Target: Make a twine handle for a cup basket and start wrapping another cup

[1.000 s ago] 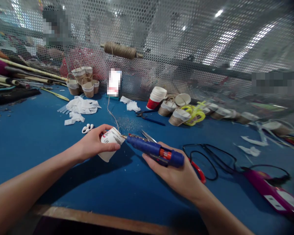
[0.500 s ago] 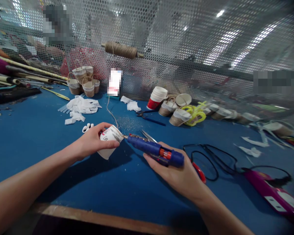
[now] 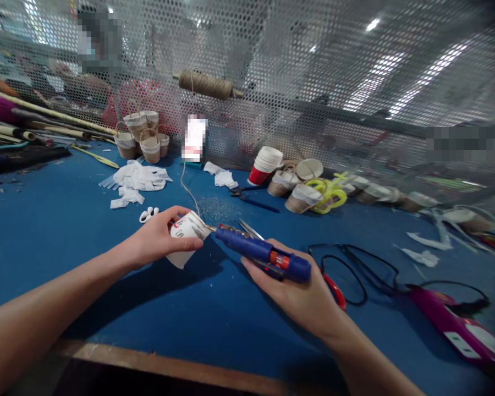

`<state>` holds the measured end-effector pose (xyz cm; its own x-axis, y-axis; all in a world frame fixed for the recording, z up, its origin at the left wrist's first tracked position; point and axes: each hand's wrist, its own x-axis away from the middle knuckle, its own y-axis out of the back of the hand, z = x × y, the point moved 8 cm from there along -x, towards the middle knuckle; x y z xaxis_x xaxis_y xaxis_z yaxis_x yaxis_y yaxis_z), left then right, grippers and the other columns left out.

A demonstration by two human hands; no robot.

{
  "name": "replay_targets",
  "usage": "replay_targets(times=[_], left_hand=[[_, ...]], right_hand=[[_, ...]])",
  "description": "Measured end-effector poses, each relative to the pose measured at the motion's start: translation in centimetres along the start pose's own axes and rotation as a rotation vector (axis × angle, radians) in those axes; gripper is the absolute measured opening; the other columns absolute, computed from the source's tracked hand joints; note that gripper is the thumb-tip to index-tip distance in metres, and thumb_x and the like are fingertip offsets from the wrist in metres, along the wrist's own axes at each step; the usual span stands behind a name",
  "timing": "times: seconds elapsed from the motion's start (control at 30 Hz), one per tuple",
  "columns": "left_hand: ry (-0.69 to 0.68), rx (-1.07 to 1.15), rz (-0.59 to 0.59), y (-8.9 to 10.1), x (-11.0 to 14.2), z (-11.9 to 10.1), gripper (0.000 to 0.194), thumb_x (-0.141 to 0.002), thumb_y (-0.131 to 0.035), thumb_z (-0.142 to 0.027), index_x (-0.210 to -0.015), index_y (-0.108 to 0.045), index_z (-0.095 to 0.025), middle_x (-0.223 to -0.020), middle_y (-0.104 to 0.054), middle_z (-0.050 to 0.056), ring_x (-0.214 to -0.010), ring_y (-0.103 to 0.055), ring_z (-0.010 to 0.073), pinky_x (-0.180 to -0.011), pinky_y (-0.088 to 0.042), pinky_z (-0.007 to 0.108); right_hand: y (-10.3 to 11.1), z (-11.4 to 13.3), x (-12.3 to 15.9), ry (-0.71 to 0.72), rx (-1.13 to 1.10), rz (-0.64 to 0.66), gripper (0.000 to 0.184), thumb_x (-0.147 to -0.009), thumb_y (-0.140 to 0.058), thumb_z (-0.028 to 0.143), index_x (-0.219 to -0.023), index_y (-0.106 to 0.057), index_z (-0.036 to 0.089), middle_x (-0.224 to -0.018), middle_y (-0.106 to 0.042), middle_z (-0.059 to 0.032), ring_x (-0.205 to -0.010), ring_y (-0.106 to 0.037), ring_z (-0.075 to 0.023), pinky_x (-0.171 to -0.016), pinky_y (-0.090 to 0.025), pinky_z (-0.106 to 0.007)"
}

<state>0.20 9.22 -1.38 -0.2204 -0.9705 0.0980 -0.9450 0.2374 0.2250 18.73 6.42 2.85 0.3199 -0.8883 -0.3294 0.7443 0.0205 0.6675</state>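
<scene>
My left hand (image 3: 165, 237) is closed round a white paper cup (image 3: 185, 234) with printed marks, tilted on its side above the table. A thin twine (image 3: 190, 190) runs from behind down to the cup's edge. In my right hand (image 3: 295, 291) is a blue glue gun (image 3: 256, 250), its metal nozzle at the cup's edge near the twine; whether they touch I cannot tell. Scissors (image 3: 251, 229) lie partly hidden behind the gun, a red handle (image 3: 334, 291) showing by my right wrist.
A twine spool (image 3: 206, 84) hangs on the mesh screen. Behind stand stacked paper cups (image 3: 266, 165), twine-wrapped cups (image 3: 150, 148) and pliers (image 3: 256, 201). White scraps (image 3: 140, 177) lie at left. A purple power strip (image 3: 449, 322) and black cable (image 3: 355, 269) are at right.
Almost nothing differs. The view has shifted slightly, and the cup and glue gun keep nearly the same position against each other.
</scene>
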Motion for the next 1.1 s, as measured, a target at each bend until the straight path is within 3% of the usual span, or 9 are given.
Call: replay_targets(times=[0.93,1.1], left_hand=[[-0.021,-0.033,-0.034,0.21,0.07,-0.16,0.056,-0.059,-0.07,-0.033,-0.107,-0.048,-0.015,-0.082,-0.057,0.001,-0.07,-0.053,0.0143,-0.063,-0.044,0.027],[-0.033,-0.058,-0.028,0.26,0.06,-0.05,0.057,-0.06,-0.07,-0.036,-0.108,-0.048,-0.016,-0.085,-0.056,0.002,-0.07,-0.054,0.015,-0.064,-0.044,0.028]], right_hand=[[0.08,0.36,0.02,0.015,0.029,-0.011,0.013,-0.076,-0.058,0.03,-0.07,-0.055,0.019,-0.06,-0.054,0.0033,-0.052,-0.049,-0.0102,-0.049,-0.042,-0.022],[0.31,-0.45,0.33,-0.011,0.056,-0.07,0.015,-0.074,-0.061,0.032,-0.07,-0.055,0.019,-0.057,-0.053,0.0039,-0.05,-0.049,-0.0103,-0.048,-0.041,-0.022]])
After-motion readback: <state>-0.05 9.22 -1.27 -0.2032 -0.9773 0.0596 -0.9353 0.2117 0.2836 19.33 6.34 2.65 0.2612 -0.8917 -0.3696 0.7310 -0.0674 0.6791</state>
